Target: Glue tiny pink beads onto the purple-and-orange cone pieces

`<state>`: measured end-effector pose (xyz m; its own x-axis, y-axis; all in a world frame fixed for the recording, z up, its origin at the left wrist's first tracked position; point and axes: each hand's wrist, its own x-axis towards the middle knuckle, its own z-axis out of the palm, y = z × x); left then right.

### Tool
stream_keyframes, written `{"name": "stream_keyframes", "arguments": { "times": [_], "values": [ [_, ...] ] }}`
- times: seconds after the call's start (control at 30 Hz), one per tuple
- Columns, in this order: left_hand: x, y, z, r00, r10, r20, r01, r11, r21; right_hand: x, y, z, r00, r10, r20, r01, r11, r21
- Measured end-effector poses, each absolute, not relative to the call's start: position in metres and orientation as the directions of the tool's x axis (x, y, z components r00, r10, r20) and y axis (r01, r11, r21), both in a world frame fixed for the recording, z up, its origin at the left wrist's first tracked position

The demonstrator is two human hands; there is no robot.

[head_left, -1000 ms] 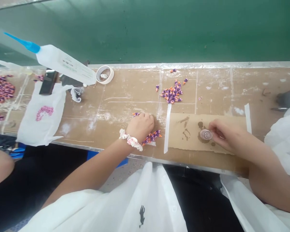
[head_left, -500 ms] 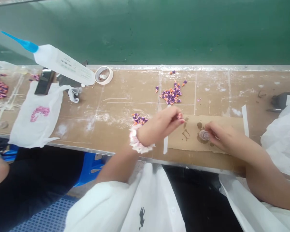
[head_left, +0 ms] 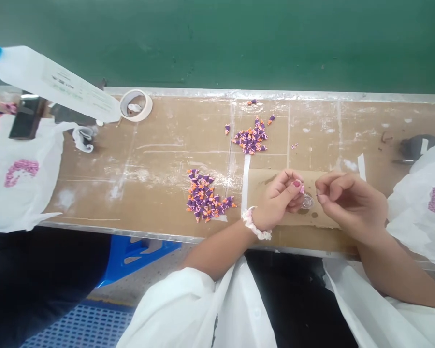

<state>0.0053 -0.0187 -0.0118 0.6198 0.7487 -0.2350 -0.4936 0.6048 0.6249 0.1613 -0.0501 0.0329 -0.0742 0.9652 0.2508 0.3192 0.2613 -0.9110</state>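
Observation:
My left hand (head_left: 279,199), with a pink scrunchie on the wrist, pinches a small pink piece (head_left: 302,189) between thumb and forefinger. Facing it, my right hand (head_left: 357,205) has thumb and forefinger pressed together; whatever they hold is too small to make out. Just below and between the fingertips, a small clear round dish (head_left: 307,201) sits on a strip of cardboard (head_left: 261,193) with wet spots. Left of my left hand lies a pile of small purple and orange figurines (head_left: 205,195). Farther back is a second figurine pile (head_left: 252,139), with a few loose ones around it.
A white bottle (head_left: 58,82) with a blue tip leans in at the left near a tape roll (head_left: 145,112). A phone (head_left: 27,118) rests by a white plastic bag (head_left: 36,193). Another white bag (head_left: 420,203) is at the right. Tiny pink bits (head_left: 294,145) lie mid-table.
My left hand has moved right, away from the near figurine pile, and now faces the right hand. My right hand has drawn its fingers back from the clear dish. The view has shifted right.

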Motion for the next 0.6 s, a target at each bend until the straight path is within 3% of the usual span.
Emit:
{"name": "stream_keyframes", "arguments": {
  "times": [0.6],
  "values": [
    [0.0082, -0.0275, -0.0134, 0.705, 0.687, -0.178, -0.518, 0.67, 0.532, 0.1583, -0.056, 0.0247, -0.167, 0.927, 0.334, 0.424, 0.374, -0.825]
  ]
}}
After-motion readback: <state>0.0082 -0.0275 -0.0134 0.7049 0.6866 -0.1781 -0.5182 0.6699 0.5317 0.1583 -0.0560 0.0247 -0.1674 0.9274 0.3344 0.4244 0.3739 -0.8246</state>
